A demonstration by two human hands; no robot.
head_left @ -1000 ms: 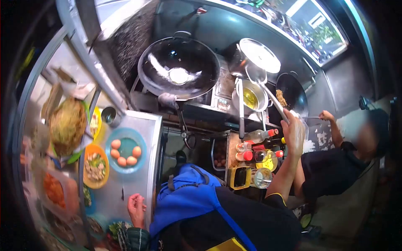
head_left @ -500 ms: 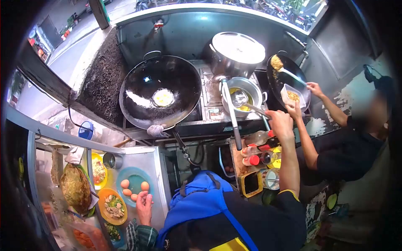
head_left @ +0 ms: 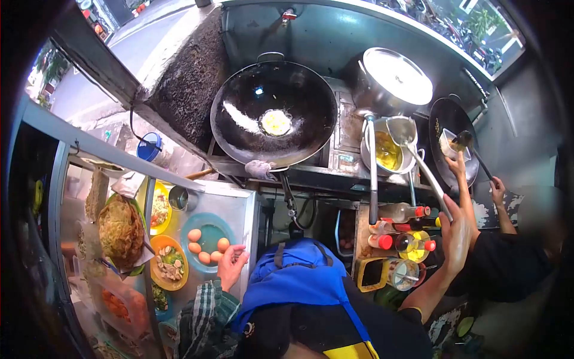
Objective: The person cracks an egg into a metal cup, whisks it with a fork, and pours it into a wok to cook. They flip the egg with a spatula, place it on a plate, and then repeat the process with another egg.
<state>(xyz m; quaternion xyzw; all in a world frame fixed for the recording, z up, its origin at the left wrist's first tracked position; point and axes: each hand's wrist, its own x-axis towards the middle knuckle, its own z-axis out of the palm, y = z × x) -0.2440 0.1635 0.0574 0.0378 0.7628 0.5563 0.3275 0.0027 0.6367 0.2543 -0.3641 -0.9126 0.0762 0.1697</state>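
My right hand (head_left: 457, 236) grips the long handle of a metal ladle (head_left: 402, 130), whose bowl hangs over the rim of a pot of yellow oil (head_left: 388, 157). Near the lower right edge of a blue plate (head_left: 207, 226), my left hand (head_left: 232, 267) is open, its fingers loosely bent beside several brown eggs (head_left: 194, 235). A round egg (head_left: 275, 122) lies in the large black wok (head_left: 239, 96). Part of my left palm is hidden.
At right, a co-worker's hands hold a clear container (head_left: 447, 143) and dark spatula (head_left: 463, 139) over a smaller wok (head_left: 445, 110). A lidded pot (head_left: 397, 75) stands behind. Bottles (head_left: 403, 212) crowd the right shelf; food plates (head_left: 169, 263) are at left. A blue bag (head_left: 293, 269) is below.
The ladle has lifted and swung from inside the pot to its rim. My left hand has shifted slightly away from the eggs. The co-worker's container and utensil have moved together. The view has shifted.
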